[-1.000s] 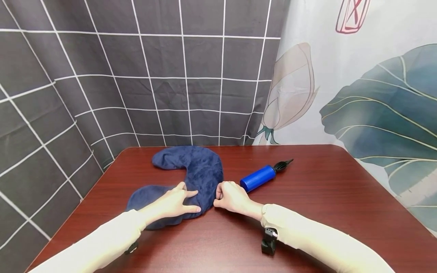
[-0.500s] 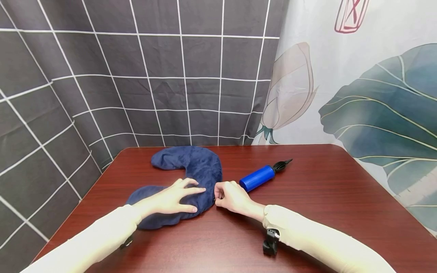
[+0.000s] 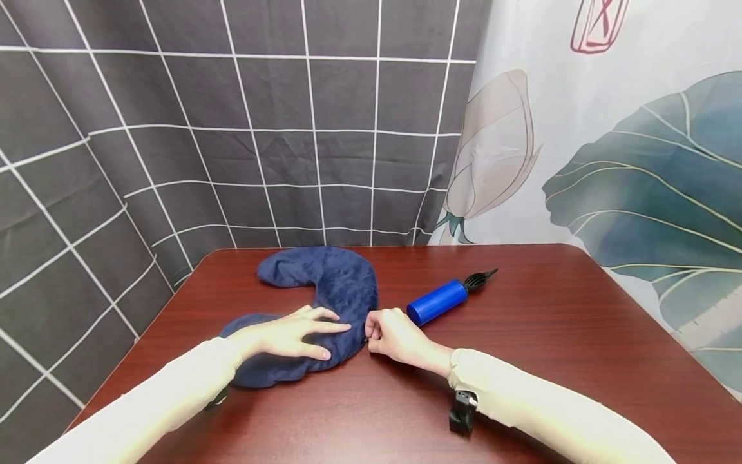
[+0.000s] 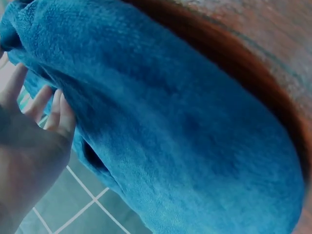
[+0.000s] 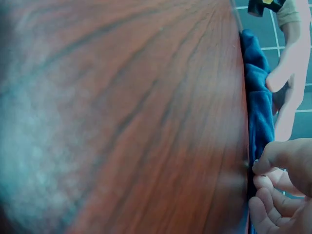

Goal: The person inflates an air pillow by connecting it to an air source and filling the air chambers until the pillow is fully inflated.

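Note:
A dark blue plush U-shaped neck pillow [image 3: 348,277] lies on the table, looking rather flat. My left hand [image 3: 292,334] rests on its near arm with the fingers spread; in the left wrist view the fingers lie against the plush fabric [image 4: 185,136]. At the pillow's right edge, my right hand [image 3: 397,336] has its fingers curled, thumb against forefinger. The right wrist view has a small shiny bit, seemingly a zipper pull [image 5: 256,164], at the thumb tip beside the pillow's seam. Most of it is hidden by the fingers.
A blue hand pump [image 3: 437,301] with a black end lies just beyond my right hand. The reddish-brown wooden table [image 3: 522,348] ends at a grey grid-patterned curtain [image 3: 278,154] at the back and a flower-printed white one [image 3: 545,129] at the right.
My left hand has shifted slightly to the right over the pillow and its fingers have straightened. My right hand stays at the pillow's edge, almost unmoved.

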Tool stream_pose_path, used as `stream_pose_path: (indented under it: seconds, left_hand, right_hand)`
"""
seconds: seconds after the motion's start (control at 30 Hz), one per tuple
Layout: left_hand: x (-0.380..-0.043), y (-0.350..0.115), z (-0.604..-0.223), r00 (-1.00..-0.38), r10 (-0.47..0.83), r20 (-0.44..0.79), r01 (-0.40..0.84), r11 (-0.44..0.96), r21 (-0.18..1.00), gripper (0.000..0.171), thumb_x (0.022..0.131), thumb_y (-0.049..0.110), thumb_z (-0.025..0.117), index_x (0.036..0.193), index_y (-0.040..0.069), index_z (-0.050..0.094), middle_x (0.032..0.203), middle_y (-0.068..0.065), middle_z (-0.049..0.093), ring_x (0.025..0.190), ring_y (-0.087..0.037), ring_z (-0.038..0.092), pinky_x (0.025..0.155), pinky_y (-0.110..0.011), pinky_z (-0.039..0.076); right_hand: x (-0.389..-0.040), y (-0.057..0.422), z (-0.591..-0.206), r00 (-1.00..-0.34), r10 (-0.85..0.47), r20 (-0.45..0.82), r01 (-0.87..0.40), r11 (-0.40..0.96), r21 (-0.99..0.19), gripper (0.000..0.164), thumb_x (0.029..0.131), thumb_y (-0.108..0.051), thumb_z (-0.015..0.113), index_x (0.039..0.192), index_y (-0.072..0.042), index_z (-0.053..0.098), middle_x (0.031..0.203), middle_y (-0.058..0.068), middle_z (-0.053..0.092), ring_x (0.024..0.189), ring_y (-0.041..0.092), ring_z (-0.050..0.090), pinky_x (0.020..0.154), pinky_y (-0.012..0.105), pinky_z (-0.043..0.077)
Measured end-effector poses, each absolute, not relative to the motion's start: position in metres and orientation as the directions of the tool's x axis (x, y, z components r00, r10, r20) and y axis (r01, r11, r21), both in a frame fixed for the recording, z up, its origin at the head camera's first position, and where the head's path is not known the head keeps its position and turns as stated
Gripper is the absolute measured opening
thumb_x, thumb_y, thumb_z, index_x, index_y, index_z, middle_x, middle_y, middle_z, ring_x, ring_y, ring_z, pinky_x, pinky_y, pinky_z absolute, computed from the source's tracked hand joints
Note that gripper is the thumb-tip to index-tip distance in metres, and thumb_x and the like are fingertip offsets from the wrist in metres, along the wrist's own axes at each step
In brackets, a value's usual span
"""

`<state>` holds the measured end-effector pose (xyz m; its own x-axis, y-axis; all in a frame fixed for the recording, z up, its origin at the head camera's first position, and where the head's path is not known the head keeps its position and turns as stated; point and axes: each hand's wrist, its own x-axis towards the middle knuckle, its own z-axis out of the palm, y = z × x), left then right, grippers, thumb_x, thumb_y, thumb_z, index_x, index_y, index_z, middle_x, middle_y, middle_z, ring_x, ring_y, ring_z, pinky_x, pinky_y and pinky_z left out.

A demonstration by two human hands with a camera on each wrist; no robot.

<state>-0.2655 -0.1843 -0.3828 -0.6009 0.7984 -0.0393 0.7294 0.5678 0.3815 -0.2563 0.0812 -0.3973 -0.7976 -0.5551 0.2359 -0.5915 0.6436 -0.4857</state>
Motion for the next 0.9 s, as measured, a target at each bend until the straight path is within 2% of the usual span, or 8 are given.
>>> stream_pose_path:
  seconds: [0.13,0.33,0.6,0.7,0.9]
  left_hand:
    - [-0.267,-0.182,-0.383,-0.585,0.811,-0.001,0.758,0.547,0.357,0.054,0.091,0.042,0.067,0.141,0.025,0.056,0.138,-0.012,0.050,0.123,-0.030,0.045,0.101,-0.049,0.039]
    - [-0.268,-0.177,-0.382,-0.568,0.822,0.045,0.792,0.532,0.300,0.052,0.087,0.042,0.071,0.134,0.023,0.063,0.127,-0.010,0.053,0.113,-0.025,0.049,0.095,-0.040,0.043]
    - [-0.262,-0.173,-0.375,-0.584,0.811,-0.050,0.754,0.564,0.338,0.052,0.081,0.036,0.076,0.131,0.029,0.064,0.126,-0.001,0.053,0.112,-0.019,0.047,0.095,-0.037,0.043]
    - [-0.257,-0.169,-0.371,-0.584,0.810,-0.050,0.746,0.560,0.361,0.050,0.079,0.029,0.077,0.128,0.025,0.065,0.123,-0.002,0.055,0.112,-0.021,0.049,0.095,-0.039,0.043]
    - [-0.243,-0.157,-0.370,-0.657,0.749,0.081,0.724,0.598,0.343,0.035,0.080,0.029,0.077,0.113,0.023,0.071,0.112,0.001,0.060,0.105,-0.017,0.051,0.091,-0.035,0.046]
  right_hand:
    - [-0.257,0.082,-0.397,-0.797,-0.548,0.255,-0.599,0.664,-0.446,0.014,0.074,-0.007,0.073,0.072,-0.015,0.063,0.065,-0.007,0.060,0.060,0.004,0.051,0.058,0.019,0.044]
    - [-0.257,0.084,-0.397,-0.804,-0.546,0.236,-0.589,0.678,-0.439,0.014,0.074,-0.010,0.073,0.069,-0.016,0.062,0.062,-0.007,0.056,0.057,0.003,0.048,0.055,0.018,0.041]
    - [-0.250,0.088,-0.397,-0.799,-0.577,0.167,-0.578,0.663,-0.476,0.016,0.075,-0.015,0.075,0.067,-0.019,0.062,0.062,-0.011,0.054,0.058,0.001,0.048,0.056,0.018,0.042]
    - [-0.248,0.089,-0.398,-0.787,-0.595,0.162,-0.589,0.649,-0.482,0.015,0.074,-0.015,0.075,0.067,-0.019,0.062,0.062,-0.010,0.055,0.058,0.000,0.048,0.056,0.017,0.042]
    - [-0.248,0.090,-0.398,-0.782,-0.602,0.158,-0.591,0.637,-0.495,0.014,0.075,-0.014,0.074,0.069,-0.018,0.063,0.063,-0.010,0.056,0.058,-0.001,0.049,0.057,0.017,0.043]
